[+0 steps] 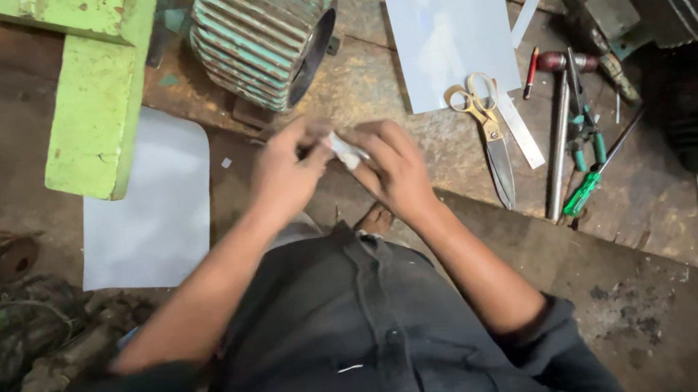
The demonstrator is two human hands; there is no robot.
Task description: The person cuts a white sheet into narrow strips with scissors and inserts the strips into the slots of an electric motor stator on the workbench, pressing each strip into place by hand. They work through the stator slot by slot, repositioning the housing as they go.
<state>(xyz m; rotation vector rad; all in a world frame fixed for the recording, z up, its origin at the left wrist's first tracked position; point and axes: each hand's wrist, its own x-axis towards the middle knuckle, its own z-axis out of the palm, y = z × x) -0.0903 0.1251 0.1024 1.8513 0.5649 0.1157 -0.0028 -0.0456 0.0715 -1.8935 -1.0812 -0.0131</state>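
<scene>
My left hand (288,173) and right hand (392,169) both pinch small white paper strip (348,150) above bench (385,75); scissors (486,129) just right.

we wear a dark, charcoal-black cloth shirt (346,340) with a stitched button placket running down its middle and a seamed chest pocket to one side. a small pale thread or fleck sits on the fabric near the placket. our sleeves are pushed up and bunched in thick folds just above the elbows, so both forearms are bare. our hands, left (288,173) and right (397,168), are bare too, with no gloves, rings or watch showing.
</scene>
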